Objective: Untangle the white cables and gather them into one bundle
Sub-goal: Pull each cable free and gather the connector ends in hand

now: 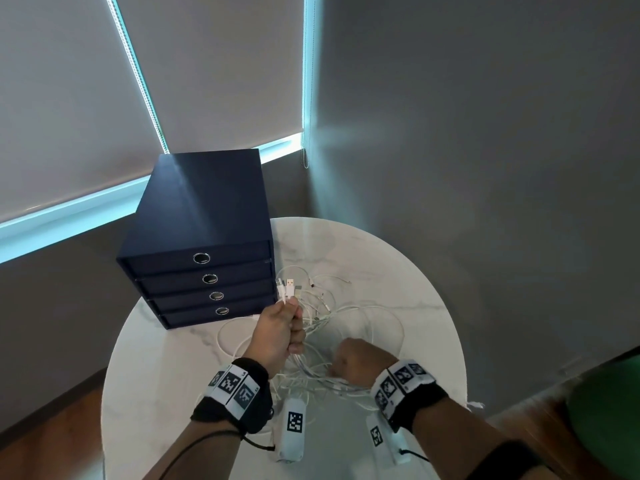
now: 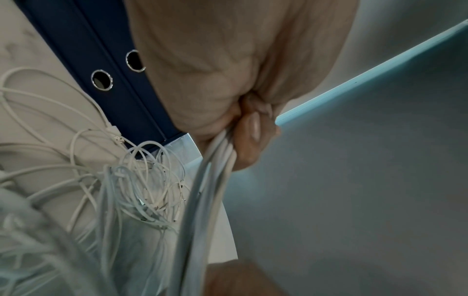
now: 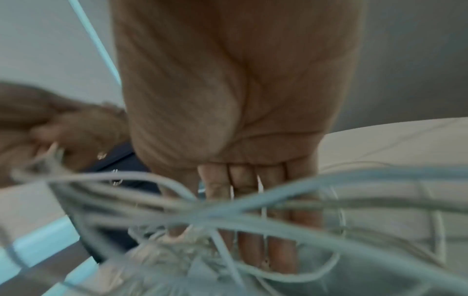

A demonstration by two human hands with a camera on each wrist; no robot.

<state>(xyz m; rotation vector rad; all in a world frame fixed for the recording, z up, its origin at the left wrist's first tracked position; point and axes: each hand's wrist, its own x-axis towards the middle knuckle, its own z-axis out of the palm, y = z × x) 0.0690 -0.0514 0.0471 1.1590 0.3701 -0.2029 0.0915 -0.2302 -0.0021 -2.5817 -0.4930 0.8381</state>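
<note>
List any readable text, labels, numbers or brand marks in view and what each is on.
No readable words, brands or numbers.
Left wristband: square black-and-white coded markers; the tiny characters beside them are too small to read.
Right wristband: the same kind of markers, no legible text.
White wrist cameras: one coded marker each, no words.
Blue drawer unit: no label.
White cables: no print visible.

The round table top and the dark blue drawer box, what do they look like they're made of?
The table top looks like polished marble or a marble-look laminate: white with thin grey veins and a soft sheen; which one, the look leaves open. The drawer box looks like matte board covered in navy paper or cloth, with shiny metal-looking ring pulls on each drawer.
</note>
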